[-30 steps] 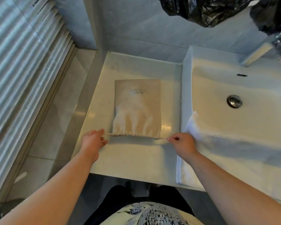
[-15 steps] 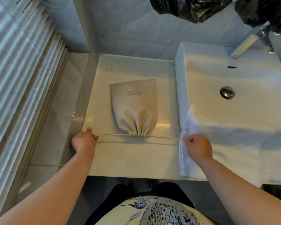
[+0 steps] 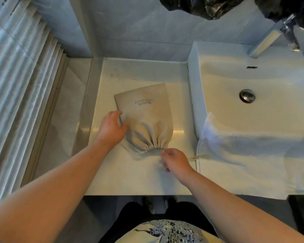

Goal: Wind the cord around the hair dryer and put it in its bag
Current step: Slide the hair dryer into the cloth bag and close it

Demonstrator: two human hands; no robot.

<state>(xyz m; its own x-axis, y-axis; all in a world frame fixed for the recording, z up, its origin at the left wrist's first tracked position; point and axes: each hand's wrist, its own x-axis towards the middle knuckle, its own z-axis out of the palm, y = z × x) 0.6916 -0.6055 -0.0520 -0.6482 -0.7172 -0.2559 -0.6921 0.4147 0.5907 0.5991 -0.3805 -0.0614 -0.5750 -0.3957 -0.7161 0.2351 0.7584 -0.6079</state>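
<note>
A beige cloth drawstring bag (image 3: 147,109) printed "HAIR DRYER" lies on the white counter (image 3: 130,176), its gathered mouth pulled tight and pointing toward me. The hair dryer and its cord are not visible; the bag looks filled. My left hand (image 3: 111,128) grips the bag's left edge at mid-length. My right hand (image 3: 175,160) is at the cinched mouth, fingers curled on the drawstring (image 3: 199,156), whose loose end trails right onto the towel.
A white sink (image 3: 253,81) with a chrome faucet (image 3: 265,41) stands right of the counter. A white towel (image 3: 244,158) hangs over its front rim. Black plastic (image 3: 200,6) hangs overhead at the back. A ribbed wall (image 3: 16,85) runs along the left.
Both hands had the drawstring ends pulled wide apart, cinching the mouth. Now the left hand has let go and moved up onto the bag's side; the right hand has come in to the mouth.
</note>
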